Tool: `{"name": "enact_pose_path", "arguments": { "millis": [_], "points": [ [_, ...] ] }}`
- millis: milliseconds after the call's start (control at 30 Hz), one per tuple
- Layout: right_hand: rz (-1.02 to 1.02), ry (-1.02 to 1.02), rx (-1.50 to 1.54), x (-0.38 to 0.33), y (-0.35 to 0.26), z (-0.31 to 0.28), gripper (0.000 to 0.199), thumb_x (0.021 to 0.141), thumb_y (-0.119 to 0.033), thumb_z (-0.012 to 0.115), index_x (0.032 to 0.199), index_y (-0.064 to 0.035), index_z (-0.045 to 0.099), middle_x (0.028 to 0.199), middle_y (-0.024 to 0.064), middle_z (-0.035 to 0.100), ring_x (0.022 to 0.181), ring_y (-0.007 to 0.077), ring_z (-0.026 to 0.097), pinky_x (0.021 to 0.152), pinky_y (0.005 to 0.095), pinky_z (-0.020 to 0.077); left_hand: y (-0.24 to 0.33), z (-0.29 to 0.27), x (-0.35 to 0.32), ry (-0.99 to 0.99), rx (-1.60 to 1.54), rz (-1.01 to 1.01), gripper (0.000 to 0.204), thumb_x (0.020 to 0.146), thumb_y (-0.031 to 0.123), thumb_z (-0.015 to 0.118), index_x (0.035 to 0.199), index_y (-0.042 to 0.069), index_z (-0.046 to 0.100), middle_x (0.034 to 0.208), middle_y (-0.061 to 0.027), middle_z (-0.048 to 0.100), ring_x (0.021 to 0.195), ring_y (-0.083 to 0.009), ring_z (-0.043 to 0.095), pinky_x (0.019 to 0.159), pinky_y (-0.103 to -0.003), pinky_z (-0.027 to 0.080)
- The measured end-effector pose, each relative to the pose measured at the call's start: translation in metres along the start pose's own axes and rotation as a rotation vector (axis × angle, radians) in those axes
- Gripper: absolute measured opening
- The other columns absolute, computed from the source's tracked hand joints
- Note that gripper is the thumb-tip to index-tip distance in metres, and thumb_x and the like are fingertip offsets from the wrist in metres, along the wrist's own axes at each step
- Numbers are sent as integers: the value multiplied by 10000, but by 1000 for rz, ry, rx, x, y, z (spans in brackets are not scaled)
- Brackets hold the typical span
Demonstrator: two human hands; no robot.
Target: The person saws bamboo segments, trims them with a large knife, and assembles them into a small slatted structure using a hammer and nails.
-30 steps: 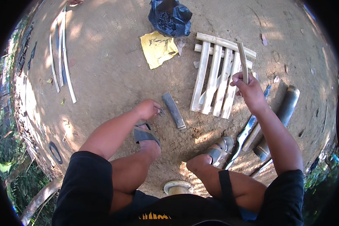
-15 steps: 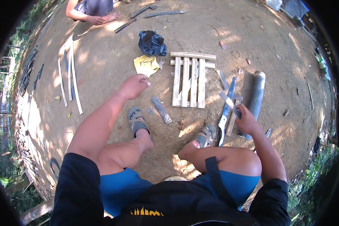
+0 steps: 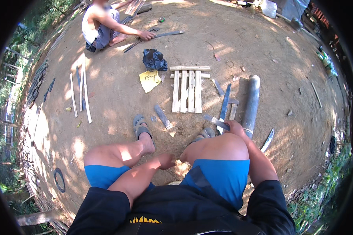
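My right hand (image 3: 235, 128) is closed round a short flat grey strip (image 3: 216, 122), held beside my right knee. Its pale end points left, over the blue-grey blade of a handsaw (image 3: 225, 102) on the ground. My knee and hand partly cover the saw's handle. Between my thighs hovers my left hand (image 3: 166, 160), its fingers blurred and partly hidden. Beyond my feet lies a small frame of pale wooden slats (image 3: 183, 92). Right of the saw are a hammer (image 3: 233, 109) and a thick dark bamboo-like tube (image 3: 252, 102).
Yellow paper (image 3: 150, 81) and a black plastic bag (image 3: 154, 59) lie left of the frame. Another grey strip (image 3: 162, 116) rests near my left foot, a knife (image 3: 268, 140) beyond my right forearm. At far left, a crouching person (image 3: 104, 23) reaches toward a long blade (image 3: 169, 34).
My left hand has drawn back from near the yellow paper to between my thighs. My right hand has moved left and nearer with the strip. The other person's arm now reaches toward the tools.
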State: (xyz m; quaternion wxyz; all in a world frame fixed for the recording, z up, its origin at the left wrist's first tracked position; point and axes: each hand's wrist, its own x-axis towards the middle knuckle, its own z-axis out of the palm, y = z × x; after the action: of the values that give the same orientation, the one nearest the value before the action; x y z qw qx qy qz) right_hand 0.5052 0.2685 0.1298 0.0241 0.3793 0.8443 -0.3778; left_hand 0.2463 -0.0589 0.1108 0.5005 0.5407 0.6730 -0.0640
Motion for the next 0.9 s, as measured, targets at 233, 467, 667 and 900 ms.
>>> {"name": "enact_pose_path", "arguments": {
  "millis": [233, 467, 667, 900],
  "points": [
    [368, 355, 536, -121, 152, 89, 476, 820, -231, 792, 1208, 13, 663, 1042, 228, 728, 976, 336, 709, 876, 409, 541, -13, -2, -4, 279, -146, -110, 543, 912, 387, 665, 1329, 40, 645, 1237, -200, 703, 1138, -396, 667, 968, -444, 525],
    [646, 330, 485, -233, 102, 135, 500, 825, -160, 778, 1260, 17, 609, 1068, 164, 698, 955, 270, 679, 876, 389, 530, 6, -26, -33, 348, -170, -87, 512, 928, 377, 692, 1320, 49, 645, 1192, -205, 719, 1065, -361, 700, 916, -429, 539],
    [724, 336, 324, -282, 140, 141, 514, 818, -146, 779, 1275, 3, 597, 1135, 200, 702, 1045, 318, 686, 950, 408, 517, 34, 3, -21, 195, -128, 12, 559, 940, 400, 675, 1385, 70, 603, 1262, -186, 694, 1148, -383, 663, 968, -436, 520],
    [858, 474, 138, -326, 147, 87, 462, 802, -112, 773, 1228, -15, 622, 1093, 182, 726, 1007, 313, 711, 915, 405, 542, 11, 44, -22, 10, -18, 94, 551, 959, 418, 663, 1382, 71, 601, 1249, -201, 695, 1131, -361, 669, 967, -436, 513]
  ]
}}
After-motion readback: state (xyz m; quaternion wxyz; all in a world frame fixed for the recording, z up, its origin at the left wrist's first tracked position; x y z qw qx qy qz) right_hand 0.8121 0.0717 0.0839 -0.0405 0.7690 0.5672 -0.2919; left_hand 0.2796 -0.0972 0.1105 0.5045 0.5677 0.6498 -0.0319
